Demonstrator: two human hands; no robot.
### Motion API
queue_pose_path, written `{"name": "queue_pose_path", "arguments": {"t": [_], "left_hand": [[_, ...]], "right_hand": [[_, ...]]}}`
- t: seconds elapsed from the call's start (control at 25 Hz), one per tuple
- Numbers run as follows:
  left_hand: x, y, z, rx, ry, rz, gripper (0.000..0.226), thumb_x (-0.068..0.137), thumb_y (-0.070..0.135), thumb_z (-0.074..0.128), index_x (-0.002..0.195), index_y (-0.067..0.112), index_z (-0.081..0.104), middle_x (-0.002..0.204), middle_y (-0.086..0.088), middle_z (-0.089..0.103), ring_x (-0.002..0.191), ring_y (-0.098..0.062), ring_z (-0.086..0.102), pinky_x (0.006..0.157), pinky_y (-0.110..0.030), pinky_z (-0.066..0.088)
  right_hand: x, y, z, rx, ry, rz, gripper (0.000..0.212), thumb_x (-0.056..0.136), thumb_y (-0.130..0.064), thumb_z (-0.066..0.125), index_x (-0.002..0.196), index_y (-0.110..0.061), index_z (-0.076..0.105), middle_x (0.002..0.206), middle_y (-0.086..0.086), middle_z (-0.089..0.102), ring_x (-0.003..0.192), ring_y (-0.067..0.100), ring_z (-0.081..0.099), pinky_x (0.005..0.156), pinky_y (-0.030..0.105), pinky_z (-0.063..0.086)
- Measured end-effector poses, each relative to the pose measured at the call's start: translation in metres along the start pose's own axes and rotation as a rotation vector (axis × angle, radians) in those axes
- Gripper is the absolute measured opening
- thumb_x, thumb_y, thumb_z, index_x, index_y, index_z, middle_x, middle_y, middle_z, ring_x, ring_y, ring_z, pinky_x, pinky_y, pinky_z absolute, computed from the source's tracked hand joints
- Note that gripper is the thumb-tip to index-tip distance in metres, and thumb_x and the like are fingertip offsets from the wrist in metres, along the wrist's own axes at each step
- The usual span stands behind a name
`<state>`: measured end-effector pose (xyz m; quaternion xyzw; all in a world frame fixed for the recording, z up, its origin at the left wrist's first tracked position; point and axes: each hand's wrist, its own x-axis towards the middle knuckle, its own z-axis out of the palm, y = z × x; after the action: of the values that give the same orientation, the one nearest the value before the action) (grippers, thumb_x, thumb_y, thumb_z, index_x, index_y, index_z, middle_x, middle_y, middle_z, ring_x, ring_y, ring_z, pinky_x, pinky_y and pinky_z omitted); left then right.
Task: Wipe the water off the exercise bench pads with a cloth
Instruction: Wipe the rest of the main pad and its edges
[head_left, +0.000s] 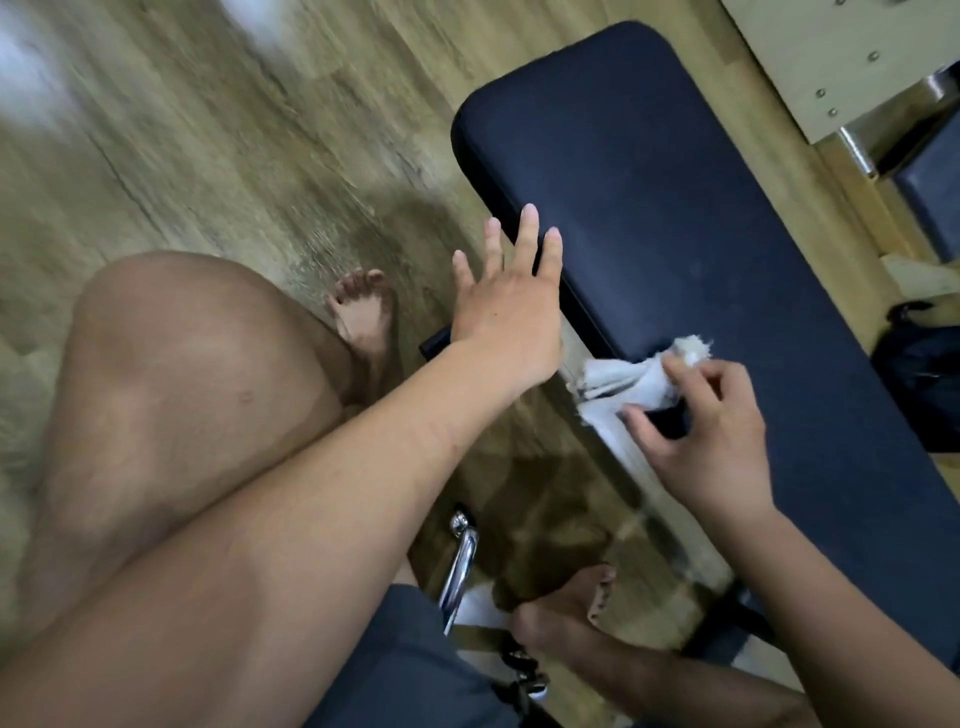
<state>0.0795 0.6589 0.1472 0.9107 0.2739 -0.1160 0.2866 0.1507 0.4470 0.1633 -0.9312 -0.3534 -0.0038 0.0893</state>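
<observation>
A long dark blue padded bench pad (675, 208) runs slantwise, from its round far end at the top down to the bottom right. Its long sides go the same way.

A small white crumpled cloth (628, 379) lies on the pad's left edge, near the middle of its length. Part of the cloth hangs down over that edge.

The right hand (711, 441) comes in from the bottom right with its back up. Its grip is closed on the cloth: the curled fingers and thumb pinch the bunched part.

The left hand (504, 317) reaches across from the bottom left, palm down. Its grip is apart, with the fingers straight and spread wide, holding nothing. The fingertips are over the pad's left edge; I cannot tell if they touch it.

A bare knee (182, 364) is bent at the left. The brown wooden floor (208, 130) is blurred. A shiny metal bar (462, 561) shows below the arm.
</observation>
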Motion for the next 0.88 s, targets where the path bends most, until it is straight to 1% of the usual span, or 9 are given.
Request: {"name": "queue_pose_path", "arguments": {"t": [0.08, 0.24, 0.36, 0.44, 0.56, 0.64, 0.72, 0.8, 0.88], "left_hand": [[0.000, -0.004, -0.006, -0.002, -0.025, 0.007, 0.087, 0.094, 0.019, 0.053, 0.157, 0.021, -0.007, 0.163, -0.002, -0.024, 0.149, -0.038, -0.018, 0.120, -0.061, 0.002], [-0.005, -0.010, -0.023, -0.034, -0.084, 0.056, 0.081, 0.096, 0.022, 0.053, 0.158, 0.022, 0.000, 0.164, -0.003, -0.020, 0.149, -0.039, -0.018, 0.120, -0.061, 0.001], [-0.013, -0.016, -0.035, -0.009, -0.136, 0.085, 0.072, 0.095, 0.027, 0.053, 0.155, 0.015, 0.016, 0.166, -0.008, -0.005, 0.151, -0.037, -0.011, 0.120, -0.060, 0.006], [-0.014, -0.022, -0.041, -0.003, -0.172, 0.046, 0.069, 0.095, 0.030, 0.050, 0.153, 0.009, 0.019, 0.165, -0.012, 0.003, 0.151, -0.036, -0.005, 0.120, -0.059, 0.010], [-0.014, -0.024, -0.048, -0.018, -0.170, -0.070, 0.079, 0.096, 0.027, 0.048, 0.154, 0.002, 0.002, 0.164, -0.018, -0.003, 0.150, -0.040, -0.007, 0.120, -0.059, 0.011], [-0.008, -0.024, -0.054, -0.036, -0.132, -0.120, 0.081, 0.096, 0.028, 0.049, 0.153, -0.001, 0.001, 0.164, -0.020, -0.003, 0.150, -0.041, -0.006, 0.119, -0.059, 0.012], [-0.003, -0.022, -0.062, -0.085, -0.172, -0.153, 0.081, 0.096, 0.030, 0.050, 0.153, -0.001, 0.002, 0.164, -0.021, -0.001, 0.150, -0.041, -0.006, 0.119, -0.060, 0.013], [0.002, -0.018, -0.066, -0.104, -0.203, -0.172, 0.082, 0.097, 0.032, 0.050, 0.154, 0.001, 0.000, 0.163, -0.021, -0.002, 0.150, -0.043, -0.008, 0.118, -0.061, 0.011], [0.005, -0.009, -0.070, -0.106, -0.196, -0.142, 0.081, 0.097, 0.031, 0.050, 0.154, 0.001, 0.000, 0.163, -0.023, -0.005, 0.149, -0.043, -0.011, 0.119, -0.062, 0.009]], "right_hand": [[0.013, -0.014, 0.008, -0.026, -0.003, -0.063, 0.057, 0.074, -0.037, 0.078, 0.121, -0.011, 0.061, 0.104, 0.009, 0.047, 0.084, 0.018, 0.048, 0.065, 0.030, 0.047], [0.038, -0.016, 0.017, -0.104, -0.027, -0.326, 0.043, 0.077, -0.022, 0.079, 0.112, -0.004, 0.063, 0.099, 0.013, 0.050, 0.081, 0.026, 0.051, 0.055, 0.031, 0.048], [0.068, -0.033, 0.021, -0.076, 0.008, -0.477, 0.034, 0.077, -0.020, 0.079, 0.103, -0.002, 0.066, 0.093, 0.014, 0.053, 0.078, 0.027, 0.051, 0.051, 0.032, 0.046], [0.107, -0.065, 0.031, -0.028, 0.032, -0.478, 0.033, 0.078, -0.025, 0.076, 0.101, -0.004, 0.065, 0.092, 0.014, 0.053, 0.075, 0.028, 0.052, 0.052, 0.033, 0.045], [0.170, -0.124, 0.050, 0.027, 0.039, -0.465, 0.034, 0.076, -0.029, 0.071, 0.097, -0.004, 0.061, 0.095, 0.016, 0.051, 0.077, 0.030, 0.051, 0.056, 0.038, 0.047], [0.193, -0.143, 0.058, 0.055, 0.039, -0.467, 0.034, 0.077, -0.030, 0.070, 0.097, -0.005, 0.060, 0.096, 0.014, 0.050, 0.078, 0.028, 0.051, 0.058, 0.039, 0.048], [0.189, -0.138, 0.056, 0.084, 0.054, -0.456, 0.035, 0.079, -0.034, 0.071, 0.101, -0.008, 0.061, 0.096, 0.012, 0.049, 0.076, 0.025, 0.050, 0.056, 0.035, 0.045], [0.166, -0.119, 0.044, 0.118, 0.047, -0.394, 0.035, 0.080, -0.035, 0.068, 0.102, -0.009, 0.063, 0.094, 0.010, 0.050, 0.073, 0.023, 0.050, 0.055, 0.030, 0.040], [0.139, -0.096, 0.028, 0.096, -0.006, -0.350, 0.035, 0.078, -0.036, 0.058, 0.096, -0.007, 0.065, 0.087, 0.009, 0.052, 0.067, 0.023, 0.049, 0.054, 0.028, 0.037]]}}
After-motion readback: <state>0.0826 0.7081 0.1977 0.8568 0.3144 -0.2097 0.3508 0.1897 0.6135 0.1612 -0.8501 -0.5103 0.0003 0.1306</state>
